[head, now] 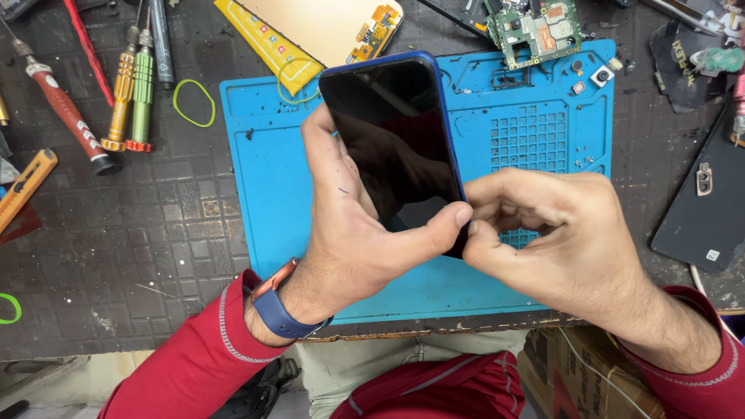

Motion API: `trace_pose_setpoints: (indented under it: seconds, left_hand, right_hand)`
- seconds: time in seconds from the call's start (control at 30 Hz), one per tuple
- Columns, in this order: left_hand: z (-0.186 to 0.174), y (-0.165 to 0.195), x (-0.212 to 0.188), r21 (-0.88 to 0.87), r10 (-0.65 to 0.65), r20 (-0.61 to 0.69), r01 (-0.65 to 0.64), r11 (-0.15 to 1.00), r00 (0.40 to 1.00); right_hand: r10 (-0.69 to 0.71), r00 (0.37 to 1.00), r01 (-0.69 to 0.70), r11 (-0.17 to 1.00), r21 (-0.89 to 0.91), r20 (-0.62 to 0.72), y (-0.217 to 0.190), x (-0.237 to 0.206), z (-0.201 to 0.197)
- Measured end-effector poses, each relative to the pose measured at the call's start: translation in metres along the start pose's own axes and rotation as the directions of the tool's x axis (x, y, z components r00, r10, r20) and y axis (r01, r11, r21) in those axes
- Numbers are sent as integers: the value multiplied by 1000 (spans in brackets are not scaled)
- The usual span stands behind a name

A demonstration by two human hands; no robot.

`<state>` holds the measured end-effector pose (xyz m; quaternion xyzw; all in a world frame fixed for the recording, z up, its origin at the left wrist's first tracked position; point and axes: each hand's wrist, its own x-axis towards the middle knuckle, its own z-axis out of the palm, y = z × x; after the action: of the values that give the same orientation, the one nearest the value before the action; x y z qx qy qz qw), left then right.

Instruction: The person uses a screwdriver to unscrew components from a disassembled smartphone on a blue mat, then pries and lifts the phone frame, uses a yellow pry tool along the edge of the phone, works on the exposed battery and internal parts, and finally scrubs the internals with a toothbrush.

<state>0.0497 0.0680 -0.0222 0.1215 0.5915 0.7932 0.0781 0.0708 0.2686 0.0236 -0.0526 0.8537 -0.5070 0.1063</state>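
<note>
A dark, gridded bench (155, 225) is seen, scuffed and dusty, and on it a blue mat (272, 194) of soft, rubbery look is laid, moulded with small square pockets and shallow trays. Above the middle of the mat a phone (396, 132) is held tilted, its glossy black glass framed by a blue rim with rounded corners. The left hand (349, 225) is clamped on the phone, fingers behind it and thumb pressed at its lower right corner. The right hand (559, 233) is closed tight against that same corner, thumb tip meeting the left thumb; whether anything thin is pinched there cannot be told.

From this grip, a slip is judged possible: the glass is smooth, only 1 corner is being worked, and a hard pinch or twist there could crack the screen or let the phone drop onto the mat.

Right of the mat a black back cover (706, 202) lies flat. Past the mat's far edge a yellow panel (310, 31) and a green circuit board (535, 31) are seen. Left of the mat, slim screwdrivers (132, 93) with ribbed yellow and green handles are laid, and a thin yellow rubber band (194, 102) beside them.
</note>
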Motion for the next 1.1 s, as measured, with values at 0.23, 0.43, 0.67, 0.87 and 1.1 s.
trace_pose_setpoints:
  seconds: [0.23, 0.43, 0.67, 0.87, 1.1]
  left_hand:
    - [-1, 10, 1, 61, -36, 99, 30, 998, 994]
    - [5, 17, 1, 248, 30, 143, -65, 967, 989]
    - [7, 18, -1, 381, 81, 146, -132, 915, 986]
    - [0, 18, -3, 452, 78, 161, -143, 880, 984]
    - [-3, 22, 0, 442, 40, 195, -125, 888, 980]
  right_hand:
    - [24, 1000, -22, 987, 162, -12, -16, 8, -4]
    - [-52, 994, 66, 985, 161, -95, -16, 7, -9]
    - [-142, 983, 137, 989, -49, -118, 1, -3, -12]
    - [-69, 992, 67, 998, -18, -104, 2, -4, -8]
    - [-5, 995, 44, 920, 390, -102, -11, 4, -5]
